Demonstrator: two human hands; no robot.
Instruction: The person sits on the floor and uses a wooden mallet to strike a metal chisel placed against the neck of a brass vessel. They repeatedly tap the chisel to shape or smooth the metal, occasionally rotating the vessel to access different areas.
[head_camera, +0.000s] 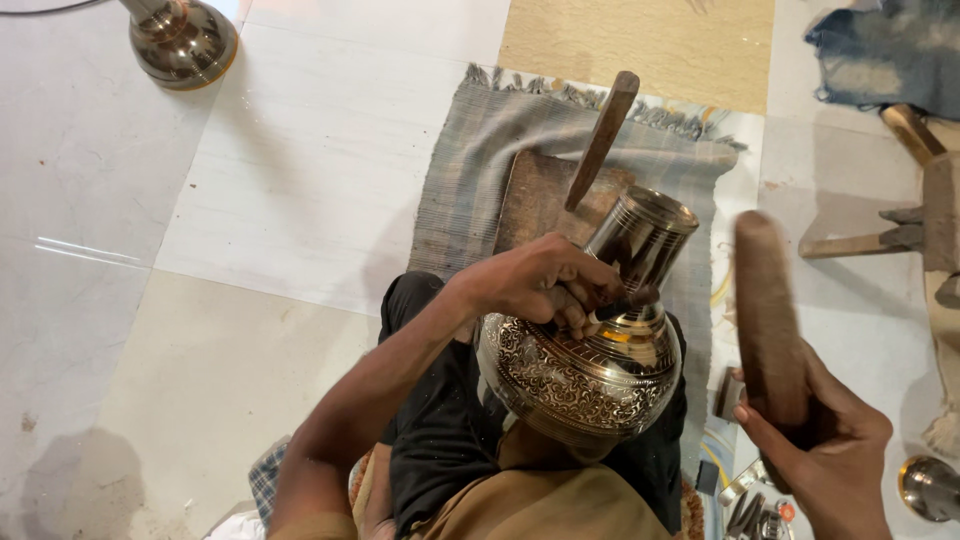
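The pot (590, 350) is gleaming: polished metal, its belly rough with fine chased scrollwork, its neck smooth apart from thin turned lines. The chisel (601, 140) is looking like dull, dark, rust-brown metal. The mallet (768, 320) is showing as worn wood, matt and brown. The board (535, 200) under the pot is looking like rough wood. The mat (480, 170) is lying as coarse woven cloth, fringed. The floor (130, 200) is shining, glossy tile. A second vase (182, 40) is glinting, smooth metal.

Left hand (535, 280) hides the chisel's tip against the engraved brass vase (590, 350); a second vase (180, 40) beyond it is cut by the top edge
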